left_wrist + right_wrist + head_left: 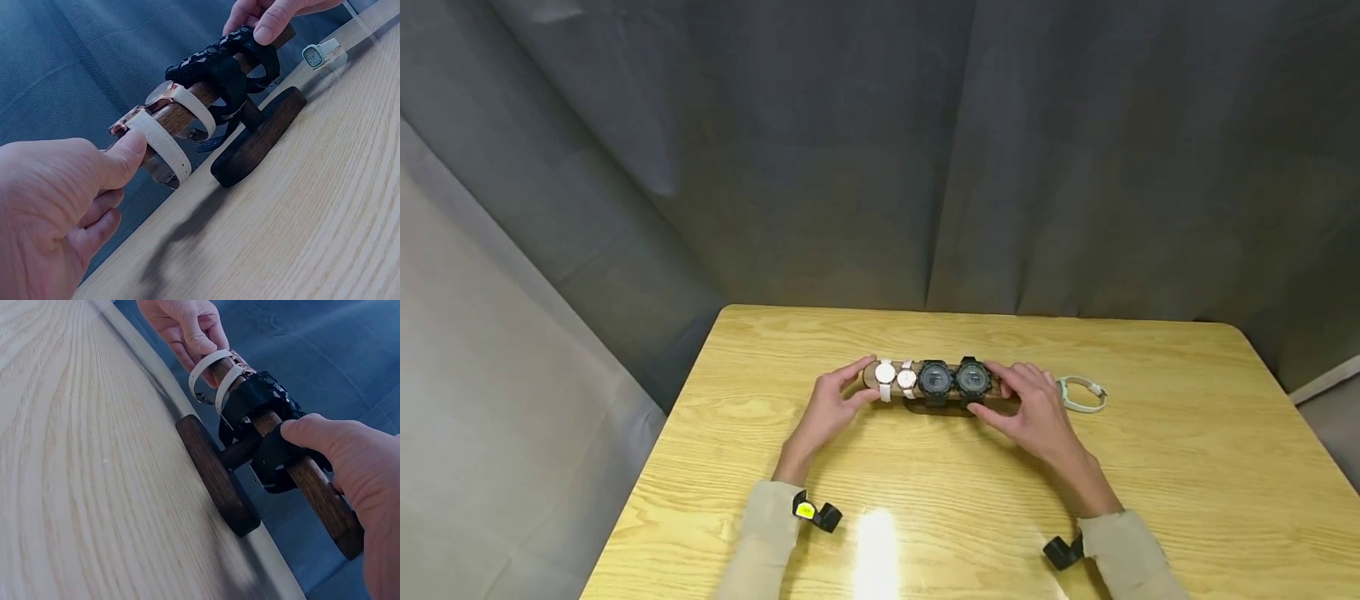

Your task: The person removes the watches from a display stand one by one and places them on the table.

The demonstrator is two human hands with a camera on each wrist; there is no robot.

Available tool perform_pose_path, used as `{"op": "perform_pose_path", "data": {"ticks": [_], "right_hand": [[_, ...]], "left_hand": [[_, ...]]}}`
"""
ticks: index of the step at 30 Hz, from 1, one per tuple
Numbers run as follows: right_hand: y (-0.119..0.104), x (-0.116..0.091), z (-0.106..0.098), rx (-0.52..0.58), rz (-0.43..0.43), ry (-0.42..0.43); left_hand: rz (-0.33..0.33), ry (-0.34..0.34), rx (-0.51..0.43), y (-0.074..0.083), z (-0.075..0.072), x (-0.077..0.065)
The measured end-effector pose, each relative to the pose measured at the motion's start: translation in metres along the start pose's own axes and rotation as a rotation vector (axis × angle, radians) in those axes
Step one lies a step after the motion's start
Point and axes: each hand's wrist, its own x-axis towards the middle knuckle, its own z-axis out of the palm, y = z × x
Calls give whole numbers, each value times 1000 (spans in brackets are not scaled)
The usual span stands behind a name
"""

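A dark wooden T-shaped watch stand (262,144) has its base on the table, with watches strapped along its crossbar (328,509). From the left come two white-strapped watches, a larger one (885,372) and a smaller one (907,380), then two black digital watches (936,379). My left hand (829,408) pinches the outermost white-strapped watch at the bar's left end, thumb on its strap (164,145). At the other side my right hand (1037,414) pinches the right black watch (973,379), thumb low on its strap and index finger above. The bar's right end sticks out past it.
A pale green watch (1084,407) lies on the table right of the stand, just beyond my right hand. The light wood table (760,358) ends at a dark curtain (820,167) behind. Black wrist cameras (829,517) sit on both sleeves.
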Motion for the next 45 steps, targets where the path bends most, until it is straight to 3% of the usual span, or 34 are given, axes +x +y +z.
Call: {"op": "perform_pose_path", "data": {"ticks": [11, 31, 45], "right_hand": [[-1, 4, 6, 32, -42, 27], [-6, 6, 6, 22, -8, -3], [-6, 16, -6, -6, 67, -127]], "left_hand": [[-3, 9, -3, -1, -4, -2], [4, 28, -8, 1, -4, -2], [4, 9, 11, 0, -1, 3]]}}
